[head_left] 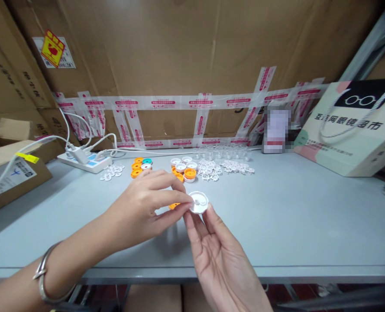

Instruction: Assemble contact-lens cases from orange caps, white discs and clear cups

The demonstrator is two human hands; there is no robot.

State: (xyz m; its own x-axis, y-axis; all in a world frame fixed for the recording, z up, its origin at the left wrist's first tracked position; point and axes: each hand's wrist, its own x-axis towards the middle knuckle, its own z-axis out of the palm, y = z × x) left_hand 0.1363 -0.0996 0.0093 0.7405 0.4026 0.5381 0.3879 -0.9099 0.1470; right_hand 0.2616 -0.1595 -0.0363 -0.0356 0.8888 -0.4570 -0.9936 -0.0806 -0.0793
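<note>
My right hand [216,247] holds a small white round plastic disc [199,202] at its fingertips, palm turned up above the grey table [292,208]. My left hand [143,206], with a silver bangle on the wrist, reaches across and pinches the disc's left edge; an orange piece [173,206] shows under its fingers. Just behind lie orange and white round caps [184,169], a second group with one teal cap [140,166], and white ring-shaped parts [223,167].
A white power strip [83,159] with plugs and cables lies at the back left. Flat white discs [111,172] lie beside it. Taped cardboard boxes [179,86] wall the back. A paper bag [351,125] leans at the right, an open carton [7,173] at the left.
</note>
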